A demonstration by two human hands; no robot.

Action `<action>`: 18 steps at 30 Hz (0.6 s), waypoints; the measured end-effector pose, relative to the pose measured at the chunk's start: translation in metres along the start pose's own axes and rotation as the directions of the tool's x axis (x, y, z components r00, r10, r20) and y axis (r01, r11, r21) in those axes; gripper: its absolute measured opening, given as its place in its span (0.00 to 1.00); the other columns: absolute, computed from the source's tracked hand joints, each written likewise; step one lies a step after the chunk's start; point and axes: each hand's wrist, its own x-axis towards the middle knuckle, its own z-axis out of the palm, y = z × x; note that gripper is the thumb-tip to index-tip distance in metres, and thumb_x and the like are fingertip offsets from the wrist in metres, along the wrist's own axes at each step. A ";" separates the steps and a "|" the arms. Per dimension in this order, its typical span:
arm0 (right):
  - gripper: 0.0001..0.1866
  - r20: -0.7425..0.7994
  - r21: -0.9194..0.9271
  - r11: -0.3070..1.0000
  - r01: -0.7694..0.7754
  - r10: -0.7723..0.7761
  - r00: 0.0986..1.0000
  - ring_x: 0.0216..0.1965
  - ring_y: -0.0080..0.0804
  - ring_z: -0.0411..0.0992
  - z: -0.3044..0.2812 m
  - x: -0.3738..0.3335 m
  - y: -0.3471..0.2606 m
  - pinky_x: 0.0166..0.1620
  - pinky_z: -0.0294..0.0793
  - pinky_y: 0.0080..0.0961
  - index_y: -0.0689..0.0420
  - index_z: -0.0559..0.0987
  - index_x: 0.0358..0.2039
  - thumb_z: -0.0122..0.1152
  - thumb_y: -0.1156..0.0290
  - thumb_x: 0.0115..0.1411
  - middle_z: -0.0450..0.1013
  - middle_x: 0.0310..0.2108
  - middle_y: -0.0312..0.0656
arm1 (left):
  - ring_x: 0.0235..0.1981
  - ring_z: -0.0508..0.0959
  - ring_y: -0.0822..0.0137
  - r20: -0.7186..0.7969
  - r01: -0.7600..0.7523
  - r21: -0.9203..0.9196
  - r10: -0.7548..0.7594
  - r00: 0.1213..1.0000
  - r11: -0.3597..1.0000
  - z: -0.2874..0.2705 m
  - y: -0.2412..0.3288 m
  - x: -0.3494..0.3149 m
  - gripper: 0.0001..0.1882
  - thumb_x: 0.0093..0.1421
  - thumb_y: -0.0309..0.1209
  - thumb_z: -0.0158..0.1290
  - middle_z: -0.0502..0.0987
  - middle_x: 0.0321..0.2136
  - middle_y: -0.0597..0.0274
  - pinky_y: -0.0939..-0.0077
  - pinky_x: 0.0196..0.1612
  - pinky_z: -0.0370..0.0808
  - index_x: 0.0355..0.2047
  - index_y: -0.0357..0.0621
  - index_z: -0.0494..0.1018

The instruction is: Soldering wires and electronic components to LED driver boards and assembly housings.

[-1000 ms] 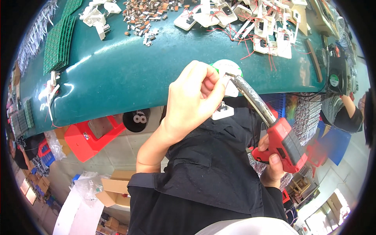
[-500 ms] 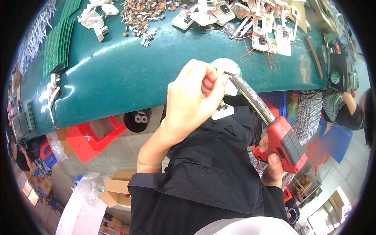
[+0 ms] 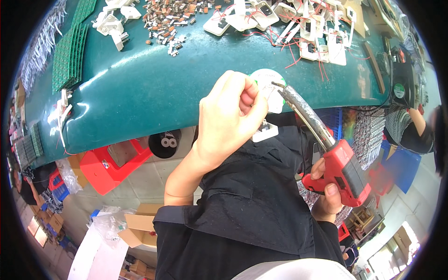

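My right hand point(image 3: 326, 196) grips a red and black soldering gun point(image 3: 347, 172) with a long metal barrel slanting up and left. Its dark tip is just right of my left fingertips, over a white and green solder spool point(image 3: 268, 76) at the table's near edge. My left hand point(image 3: 232, 114) is closed in a pinch, thumb against fingers; what it holds is too small and hidden to make out. A white plastic piece with a small dark and metal part point(image 3: 265, 131) shows below the left thumb, above my lap.
On the green table point(image 3: 154, 88) lie a heap of small brown and metal switches point(image 3: 168, 21), white housings with red wires point(image 3: 322, 42) and stacked green circuit boards point(image 3: 70, 58). A red stool point(image 3: 105, 170) and an open cardboard box point(image 3: 140, 224) stand below. Another person's arm point(image 3: 416, 122) is at right.
The soldering gun has shifted slightly to the right, its tip drawing away from my left fingertips. My left hand has stayed nearly still.
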 end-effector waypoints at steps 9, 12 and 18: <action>0.35 -0.004 -0.070 0.995 0.065 -0.066 0.998 0.26 0.27 0.70 0.004 0.002 0.004 0.31 0.68 0.23 0.66 0.70 0.42 0.67 0.50 0.44 0.71 0.25 0.40 | 0.18 0.74 0.74 -0.010 -0.021 0.023 0.021 1.000 1.000 0.001 0.001 0.000 0.08 0.53 0.24 0.59 0.71 0.23 0.63 0.79 0.22 0.74 0.25 0.38 0.69; 0.45 0.045 -0.042 0.999 0.001 0.001 0.999 0.29 0.25 0.72 -0.003 0.002 0.006 0.35 0.71 0.21 0.66 0.66 0.54 0.72 0.50 0.41 0.72 0.29 0.38 | 0.18 0.74 0.74 -0.019 -0.027 0.035 0.028 0.999 0.999 0.000 0.002 0.000 0.09 0.53 0.25 0.59 0.71 0.22 0.63 0.79 0.22 0.73 0.25 0.38 0.69; 0.45 0.078 -0.043 0.999 0.015 -0.011 0.997 0.28 0.24 0.72 -0.004 0.003 0.004 0.34 0.71 0.20 0.67 0.65 0.56 0.70 0.51 0.43 0.72 0.30 0.38 | 0.18 0.74 0.74 -0.020 -0.039 0.051 0.040 0.999 0.998 0.002 0.001 0.001 0.09 0.53 0.25 0.59 0.71 0.22 0.63 0.79 0.21 0.73 0.25 0.38 0.69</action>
